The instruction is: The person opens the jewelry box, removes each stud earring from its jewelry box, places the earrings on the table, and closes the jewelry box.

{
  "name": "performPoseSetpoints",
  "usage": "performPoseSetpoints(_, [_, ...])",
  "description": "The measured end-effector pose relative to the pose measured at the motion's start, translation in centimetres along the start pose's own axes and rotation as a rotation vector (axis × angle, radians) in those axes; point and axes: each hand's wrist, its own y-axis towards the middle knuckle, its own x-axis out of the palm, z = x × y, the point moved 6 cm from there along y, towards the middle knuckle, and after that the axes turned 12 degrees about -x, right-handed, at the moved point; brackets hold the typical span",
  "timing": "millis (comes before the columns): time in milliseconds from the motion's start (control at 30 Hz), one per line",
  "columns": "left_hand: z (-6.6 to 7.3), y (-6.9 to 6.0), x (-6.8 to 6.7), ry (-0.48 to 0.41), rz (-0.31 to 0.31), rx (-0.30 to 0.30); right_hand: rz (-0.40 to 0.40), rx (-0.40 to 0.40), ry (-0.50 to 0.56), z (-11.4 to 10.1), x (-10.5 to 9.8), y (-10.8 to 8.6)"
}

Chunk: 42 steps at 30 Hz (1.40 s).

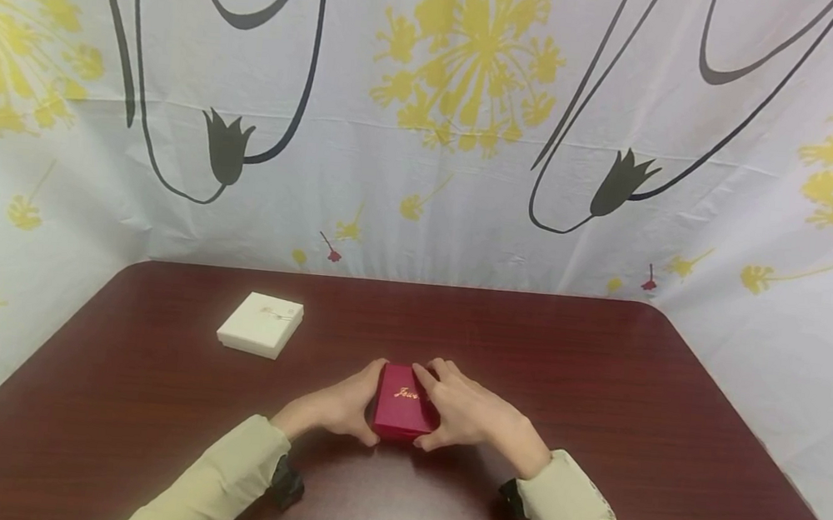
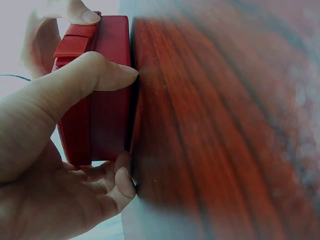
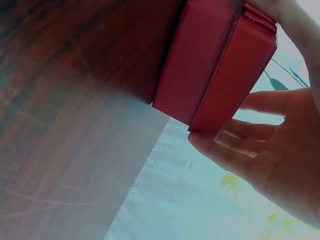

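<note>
A red box (image 1: 402,413) with gold lettering on its lid stands on the table between both hands. My left hand (image 1: 343,399) grips its left side, thumb at the near corner and fingers at the far one. In the left wrist view the left hand (image 2: 45,130) holds the lower part of the red box (image 2: 110,110), and a red bow shows on the near side. My right hand (image 1: 473,412) has its thumb and fingers on the right side and lid edge. The right wrist view shows the right hand (image 3: 285,145) around the lid of the red box (image 3: 200,70).
A white square box (image 1: 262,325) lies at the back left of the dark reddish table (image 1: 566,350). Behind the table hangs a white curtain (image 1: 365,163) with yellow and grey flower prints, which also runs along both sides.
</note>
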Motion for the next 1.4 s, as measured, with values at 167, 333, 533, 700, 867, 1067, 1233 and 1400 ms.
performPoseSetpoints(167, [-0.1,0.0,0.0,0.007,0.002,0.001,0.018,-0.009,-0.007,0.0,0.0,-0.1])
performPoseSetpoints(333, [-0.1,0.0,0.0,-0.001,-0.006,-0.02,0.031,-0.015,-0.006,0.1,-0.2,-0.3])
performPoseSetpoints(533, [-0.2,0.0,0.0,-0.009,-0.011,-0.03,0.026,0.001,0.019,0.2,-0.3,-0.4])
performPoseSetpoints(700, [-0.2,0.0,0.0,-0.017,-0.014,-0.018,0.029,-0.003,0.026,0.2,-0.4,-0.5])
performPoseSetpoints(867, [-0.2,0.0,-0.1,-0.006,-0.011,-0.02,0.036,-0.01,0.031,0.2,-0.5,-0.6])
performPoseSetpoints(1067, [-0.2,0.0,-0.1,-0.003,-0.019,-0.026,0.049,-0.016,0.031,0.4,-0.7,-0.9])
performPoseSetpoints(1233, [-0.3,0.0,0.0,0.002,-0.027,-0.035,0.069,-0.025,0.028,0.5,-0.9,-1.0])
performPoseSetpoints(1400, [-0.3,-0.1,0.0,0.017,-0.021,-0.03,0.105,-0.035,0.031,0.8,-1.2,-1.2])
